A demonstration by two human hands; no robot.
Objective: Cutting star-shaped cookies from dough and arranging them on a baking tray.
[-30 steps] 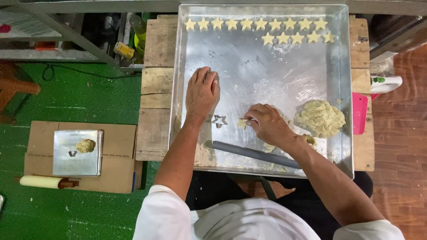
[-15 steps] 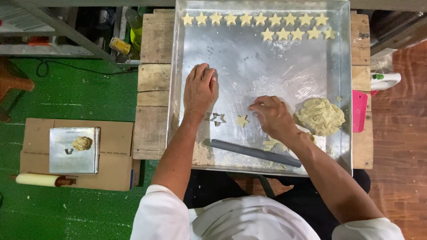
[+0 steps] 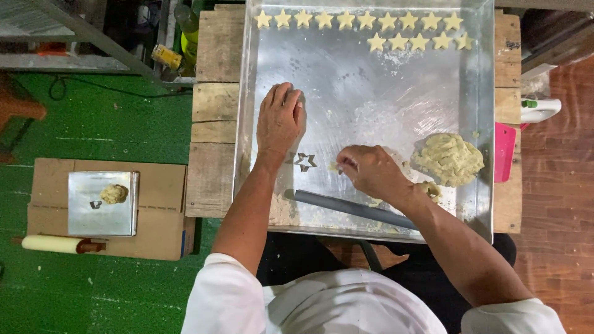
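A large shiny metal tray lies on a wooden table. My left hand rests flat on the tray, fingers spread. Just below it sits a star-shaped metal cutter. My right hand pinches a small star-shaped dough piece right of the cutter. A lump of pale dough sits at the tray's right side. Two rows of cut dough stars line the far edge. A dark rolling rod lies along the near edge.
A wooden table carries the tray. On the green floor at left, a cardboard box holds a small metal tray with a dough lump and a white rolling pin. A pink scraper lies at the right edge.
My right hand lifted off the dough star, then came back and pinched it beside the cutter. My left hand stayed flat on the tray.
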